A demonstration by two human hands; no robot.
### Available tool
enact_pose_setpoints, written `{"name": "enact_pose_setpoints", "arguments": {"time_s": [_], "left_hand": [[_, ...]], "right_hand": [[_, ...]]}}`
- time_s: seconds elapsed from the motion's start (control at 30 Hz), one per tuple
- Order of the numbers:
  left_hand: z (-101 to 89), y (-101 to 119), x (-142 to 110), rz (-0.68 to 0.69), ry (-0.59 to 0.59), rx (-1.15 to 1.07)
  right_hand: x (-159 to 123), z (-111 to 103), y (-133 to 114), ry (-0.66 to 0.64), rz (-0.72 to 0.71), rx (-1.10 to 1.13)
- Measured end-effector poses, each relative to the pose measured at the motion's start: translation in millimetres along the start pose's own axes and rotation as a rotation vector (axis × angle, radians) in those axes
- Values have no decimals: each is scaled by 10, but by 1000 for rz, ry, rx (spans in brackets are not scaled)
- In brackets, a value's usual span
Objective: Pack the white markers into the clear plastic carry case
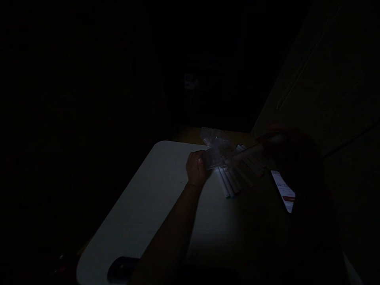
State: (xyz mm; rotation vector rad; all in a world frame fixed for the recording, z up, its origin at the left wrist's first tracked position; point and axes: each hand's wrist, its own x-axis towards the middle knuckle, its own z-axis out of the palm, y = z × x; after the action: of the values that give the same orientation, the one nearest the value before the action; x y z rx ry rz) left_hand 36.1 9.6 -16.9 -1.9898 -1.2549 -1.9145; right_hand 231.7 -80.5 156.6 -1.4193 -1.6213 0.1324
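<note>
The scene is very dark. My left hand [196, 168] is closed on the near left end of a clear plastic case [211, 159], which is held above the table. Across from it, my right hand [271, 138] is in deep shadow and somewhat blurred; its fingers seem closed around a pale, slim marker [246, 153] that points left at the case. Beneath the case, several white markers [227, 184] lie side by side on the table, some showing green or blue ends. More markers [252, 160] fan out to the right, dimly lit.
A white table [160, 190] with rounded corners carries everything. A lit phone [283, 190] lies at the right, partly covered by my right arm. A black object [121, 270] of unclear kind is at the near left edge. A pale wall [323, 87] stands at the right.
</note>
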Motion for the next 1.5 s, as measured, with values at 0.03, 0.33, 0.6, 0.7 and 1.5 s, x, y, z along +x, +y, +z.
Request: {"name": "enact_pose_setpoints", "arguments": {"time_s": [0.03, 0.33, 0.6, 0.7, 1.5], "left_hand": [[-5, 0, -1, -2, -4, 0], [-37, 27, 45, 9, -1, -23], [-26, 73, 82, 20, -9, -16], [-22, 82, 85, 13, -12, -16], [-14, 187, 127, -1, -47, -8]], "right_hand": [[11, 9, 23, -80, 8, 26], [17, 89, 57, -491, -3, -3], [90, 148, 146, -594, -179, -41], [96, 167, 159, -624, -192, -28], [128, 287, 158, -686, -150, -139]]}}
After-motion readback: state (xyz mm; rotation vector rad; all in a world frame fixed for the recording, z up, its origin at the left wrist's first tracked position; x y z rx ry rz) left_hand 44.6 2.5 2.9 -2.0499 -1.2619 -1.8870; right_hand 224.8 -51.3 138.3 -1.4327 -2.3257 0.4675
